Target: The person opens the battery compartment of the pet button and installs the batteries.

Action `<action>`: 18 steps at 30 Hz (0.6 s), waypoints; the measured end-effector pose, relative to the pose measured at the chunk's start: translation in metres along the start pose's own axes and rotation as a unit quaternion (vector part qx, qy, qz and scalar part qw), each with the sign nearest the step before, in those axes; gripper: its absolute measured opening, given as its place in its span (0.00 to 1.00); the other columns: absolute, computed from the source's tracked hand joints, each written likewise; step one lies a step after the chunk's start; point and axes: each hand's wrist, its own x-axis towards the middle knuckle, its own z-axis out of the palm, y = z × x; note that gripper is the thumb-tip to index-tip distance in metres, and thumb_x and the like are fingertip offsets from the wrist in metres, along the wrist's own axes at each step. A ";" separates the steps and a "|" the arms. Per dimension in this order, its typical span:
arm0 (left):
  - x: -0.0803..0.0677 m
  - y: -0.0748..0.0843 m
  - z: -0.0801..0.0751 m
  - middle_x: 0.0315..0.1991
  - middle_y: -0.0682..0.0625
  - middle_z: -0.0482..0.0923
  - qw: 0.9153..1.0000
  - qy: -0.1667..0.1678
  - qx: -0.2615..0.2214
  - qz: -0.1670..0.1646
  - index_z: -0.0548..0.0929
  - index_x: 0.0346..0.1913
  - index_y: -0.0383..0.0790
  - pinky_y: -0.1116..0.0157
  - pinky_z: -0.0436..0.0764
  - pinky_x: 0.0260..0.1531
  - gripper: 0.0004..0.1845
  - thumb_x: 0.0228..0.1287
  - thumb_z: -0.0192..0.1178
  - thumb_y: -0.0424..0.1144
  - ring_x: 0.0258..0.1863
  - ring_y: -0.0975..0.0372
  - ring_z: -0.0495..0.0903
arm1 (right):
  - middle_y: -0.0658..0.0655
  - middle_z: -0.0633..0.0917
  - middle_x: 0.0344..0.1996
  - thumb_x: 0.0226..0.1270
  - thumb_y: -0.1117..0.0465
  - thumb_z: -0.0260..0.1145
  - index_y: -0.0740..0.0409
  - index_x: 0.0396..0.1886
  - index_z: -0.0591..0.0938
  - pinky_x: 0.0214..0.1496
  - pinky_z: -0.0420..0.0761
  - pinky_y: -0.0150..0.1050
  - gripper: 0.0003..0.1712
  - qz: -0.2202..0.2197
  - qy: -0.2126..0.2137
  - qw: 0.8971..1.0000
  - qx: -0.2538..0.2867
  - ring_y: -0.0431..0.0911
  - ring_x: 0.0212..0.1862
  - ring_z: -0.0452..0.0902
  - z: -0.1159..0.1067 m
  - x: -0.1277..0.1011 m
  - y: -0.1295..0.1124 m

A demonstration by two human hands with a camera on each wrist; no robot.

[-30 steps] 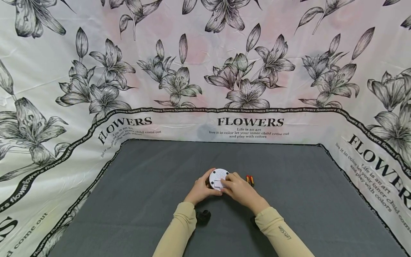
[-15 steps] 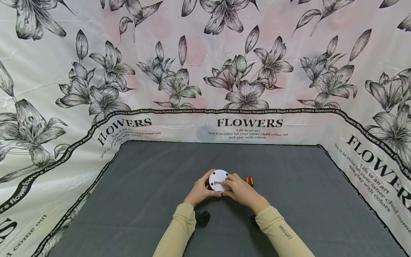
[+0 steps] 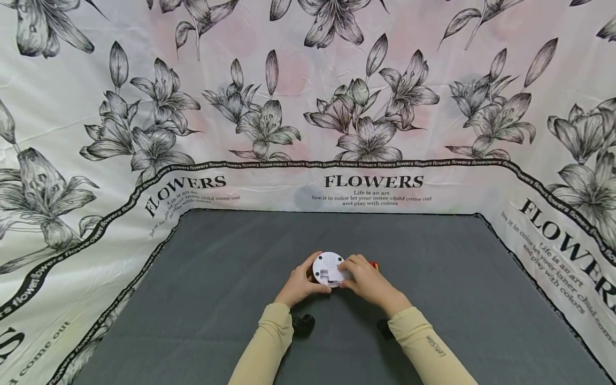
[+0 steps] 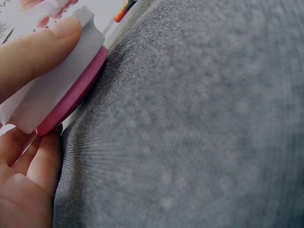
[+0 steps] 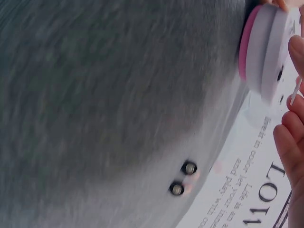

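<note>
Head view: flowered fabric (image 3: 308, 107) borders grey cloth (image 3: 231, 256) beneath the white device (image 3: 328, 262).

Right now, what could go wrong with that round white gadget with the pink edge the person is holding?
The thin white plastic piece, apparently a cover, pinched in the right hand could slip and drop. The two red-and-black batteries lying loose near that hand might roll if nudged. The round white pink-edged gadget could slip, since the left hand seems to steady it alone.

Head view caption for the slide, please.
Left hand grips a round white plastic device, its compartment open; right hand pinches a thin white plastic cover.
</note>
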 end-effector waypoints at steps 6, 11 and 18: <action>0.001 0.002 0.000 0.63 0.42 0.64 1.000 0.000 -0.007 -0.001 0.58 0.71 0.43 0.60 0.71 0.54 0.49 0.44 0.73 0.28 0.60 0.58 0.67 | 0.52 0.76 0.36 0.44 0.63 0.77 0.61 0.36 0.81 0.42 0.74 0.42 0.18 0.016 0.034 0.999 -0.005 0.45 0.41 0.69 -0.013 -0.012 0.017; 0.002 0.001 0.000 0.64 0.43 0.63 1.000 -0.001 -0.013 -0.003 0.58 0.71 0.43 0.62 0.71 0.54 0.50 0.43 0.73 0.28 0.61 0.59 0.66 | 0.53 0.77 0.36 0.42 0.65 0.78 0.61 0.36 0.81 0.41 0.74 0.43 0.19 0.049 0.052 0.997 -0.006 0.47 0.40 0.68 -0.026 -0.034 0.037; 0.002 -0.001 0.000 0.66 0.43 0.61 1.000 -0.007 -0.017 -0.005 0.57 0.71 0.44 0.62 0.69 0.55 0.50 0.43 0.73 0.29 0.63 0.58 0.63 | 0.55 0.77 0.36 0.43 0.67 0.77 0.62 0.36 0.81 0.41 0.73 0.47 0.18 0.096 0.049 0.994 -0.018 0.51 0.41 0.69 -0.044 -0.066 0.065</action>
